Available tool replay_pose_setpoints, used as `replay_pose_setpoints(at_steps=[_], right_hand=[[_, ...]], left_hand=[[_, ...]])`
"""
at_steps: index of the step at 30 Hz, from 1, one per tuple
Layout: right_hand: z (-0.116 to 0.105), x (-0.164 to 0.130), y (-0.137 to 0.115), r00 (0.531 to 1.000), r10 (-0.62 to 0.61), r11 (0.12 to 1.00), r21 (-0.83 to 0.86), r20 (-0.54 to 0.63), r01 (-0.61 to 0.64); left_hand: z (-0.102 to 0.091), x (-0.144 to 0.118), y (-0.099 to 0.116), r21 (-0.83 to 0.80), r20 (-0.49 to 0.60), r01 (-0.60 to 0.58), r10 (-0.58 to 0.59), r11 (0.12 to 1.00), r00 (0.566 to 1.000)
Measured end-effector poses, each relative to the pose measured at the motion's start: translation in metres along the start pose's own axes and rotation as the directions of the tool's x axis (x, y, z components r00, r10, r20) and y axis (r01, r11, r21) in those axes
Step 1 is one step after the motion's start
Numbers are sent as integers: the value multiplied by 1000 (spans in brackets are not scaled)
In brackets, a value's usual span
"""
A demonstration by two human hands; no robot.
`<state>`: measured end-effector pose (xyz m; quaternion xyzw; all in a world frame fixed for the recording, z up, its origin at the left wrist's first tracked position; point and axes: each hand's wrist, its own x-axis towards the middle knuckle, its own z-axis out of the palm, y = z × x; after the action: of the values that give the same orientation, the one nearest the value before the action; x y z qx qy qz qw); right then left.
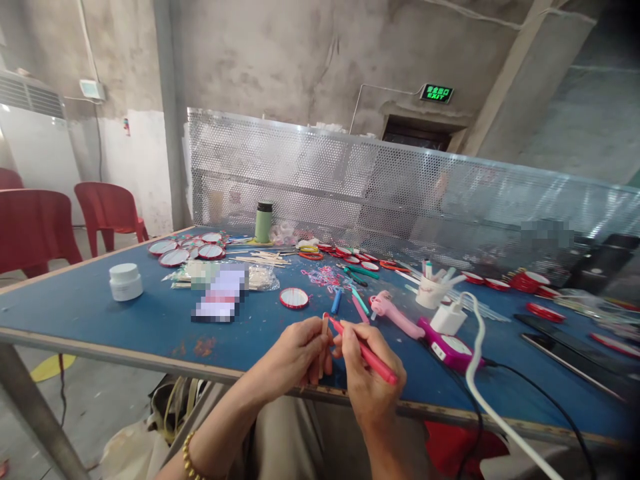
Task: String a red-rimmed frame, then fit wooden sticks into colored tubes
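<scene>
A blue worktable [125, 320] backed by a perforated metal screen [380, 193] carries round red-rimmed lids [294, 298], a white jar [125, 281] and a pink tool [397, 315]. At its near edge the right hand [367, 373] grips a red marker [363, 350], its tip against the wooden stick [325, 333] pinched in the left hand [295, 353].
</scene>
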<state>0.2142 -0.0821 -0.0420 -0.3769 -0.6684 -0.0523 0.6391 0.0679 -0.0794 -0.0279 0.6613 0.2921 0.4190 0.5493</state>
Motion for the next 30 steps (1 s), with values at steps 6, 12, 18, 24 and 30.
replay_pose_setpoints(at_steps=[6, 12, 18, 24, 30], right_hand=[[0, 1, -1, 1000, -9, 1000, -10, 6, 9], [-1, 0, 0, 1000, -29, 1000, -3, 0, 29], [-1, 1, -2, 998, -56, 998, 0, 23, 56], [-1, 2, -2, 998, -62, 998, -11, 32, 63], [-1, 0, -1, 999, -47, 999, -19, 20, 48]], left_hand=[[0, 0, 1, 8, -7, 10, -10, 1000, 1000], [0, 0, 0, 8, -5, 5, -5, 1000, 1000], [1, -1, 3, 22, -7, 7, -7, 1000, 1000], [1, -1, 2, 32, -6, 7, -7, 999, 1000], [0, 1, -2, 17, -10, 1, -1, 1000, 1000]])
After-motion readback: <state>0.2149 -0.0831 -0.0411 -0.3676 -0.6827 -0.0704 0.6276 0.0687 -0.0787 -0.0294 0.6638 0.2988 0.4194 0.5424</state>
